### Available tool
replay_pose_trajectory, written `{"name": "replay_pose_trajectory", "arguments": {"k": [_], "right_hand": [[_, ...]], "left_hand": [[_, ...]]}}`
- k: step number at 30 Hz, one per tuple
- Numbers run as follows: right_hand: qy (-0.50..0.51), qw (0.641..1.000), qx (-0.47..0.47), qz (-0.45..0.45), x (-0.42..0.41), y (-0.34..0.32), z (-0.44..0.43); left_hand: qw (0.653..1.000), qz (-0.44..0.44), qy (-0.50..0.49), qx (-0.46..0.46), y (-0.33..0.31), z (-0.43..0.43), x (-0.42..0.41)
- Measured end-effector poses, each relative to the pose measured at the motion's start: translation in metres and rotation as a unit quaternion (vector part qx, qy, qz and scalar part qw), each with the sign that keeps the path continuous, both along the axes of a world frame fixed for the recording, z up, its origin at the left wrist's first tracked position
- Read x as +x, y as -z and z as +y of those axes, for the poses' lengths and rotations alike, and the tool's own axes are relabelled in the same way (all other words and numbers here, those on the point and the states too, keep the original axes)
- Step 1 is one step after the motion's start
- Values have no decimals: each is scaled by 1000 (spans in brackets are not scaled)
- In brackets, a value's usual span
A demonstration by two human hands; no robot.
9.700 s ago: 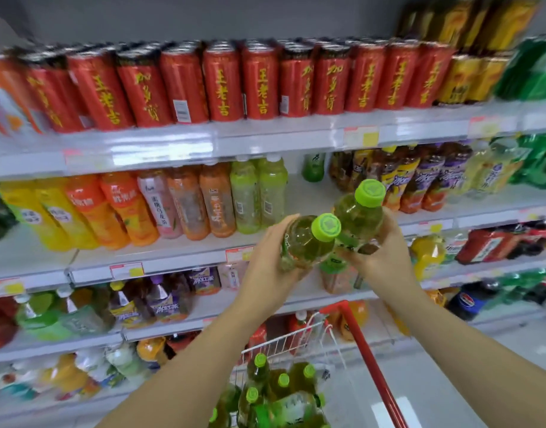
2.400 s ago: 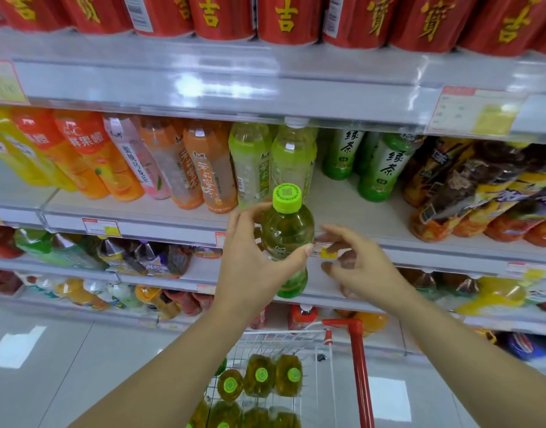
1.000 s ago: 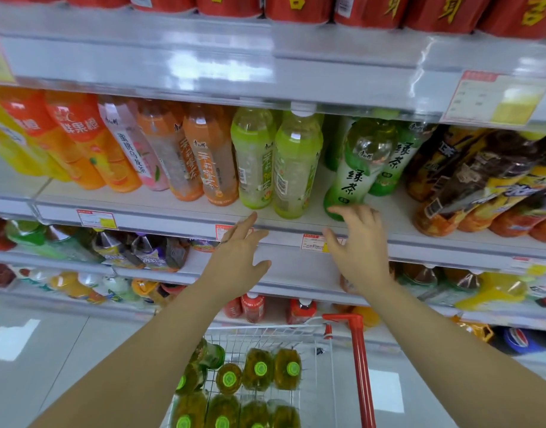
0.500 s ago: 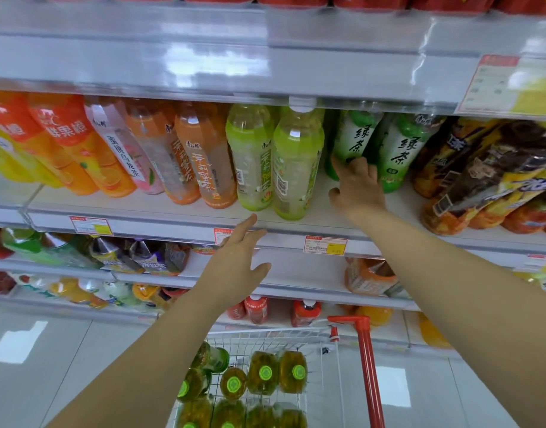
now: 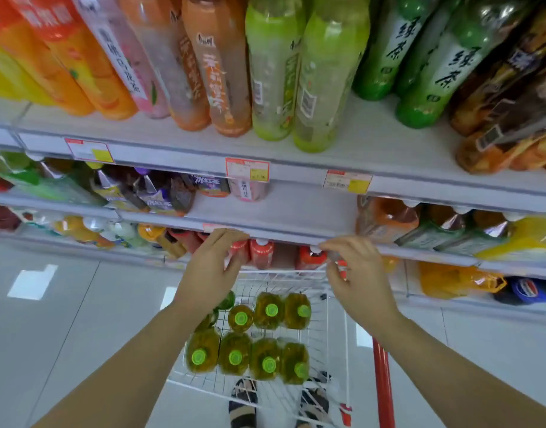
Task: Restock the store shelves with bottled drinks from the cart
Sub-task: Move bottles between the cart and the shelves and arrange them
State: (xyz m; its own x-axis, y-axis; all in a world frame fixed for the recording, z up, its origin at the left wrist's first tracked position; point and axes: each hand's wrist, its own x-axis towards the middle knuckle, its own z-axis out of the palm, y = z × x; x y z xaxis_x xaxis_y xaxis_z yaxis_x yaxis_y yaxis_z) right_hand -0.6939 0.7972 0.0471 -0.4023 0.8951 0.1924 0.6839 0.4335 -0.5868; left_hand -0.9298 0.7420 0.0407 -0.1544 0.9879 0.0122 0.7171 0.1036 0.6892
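Observation:
Both of my hands hover empty above the white wire cart. My left hand has loosely curled fingers and holds nothing. My right hand is the same, fingers bent downward, touching nothing. In the cart stand several green-capped bottles of yellow-green tea, upright in two rows. On the shelf above stand dark green tea bottles, set back beside light green bottles.
The cart's red handle runs down at the right. Orange and pink bottles fill the shelf's left side, brown bottles the right. Lower shelves hold more drinks. My sandalled feet show under the cart on grey floor.
My right hand has pulled back from the green tea bottles on the shelf. Both hands dropped toward the cart and my view tilted down.

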Motion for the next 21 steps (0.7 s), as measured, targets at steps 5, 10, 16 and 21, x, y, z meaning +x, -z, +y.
{"name": "replay_pose_trajectory", "arguments": {"k": [5,10,16,21], "right_hand": [[-76,976,-188,-84,-32,79,-56],[-146,936,-291,-134,-81,141,-87],[-184,932,-280,-137,-149,199,-103],[-197,939,-251,-126,-200,230,-110]], "left_hand": [[986,-16,-75,-148,78,-77,-27],[972,74,-112,-193,148,-135,-58],[968,34,-155,-193,203,-175,-88],[968,-13,-147,-205,218,-192,-94]]}}
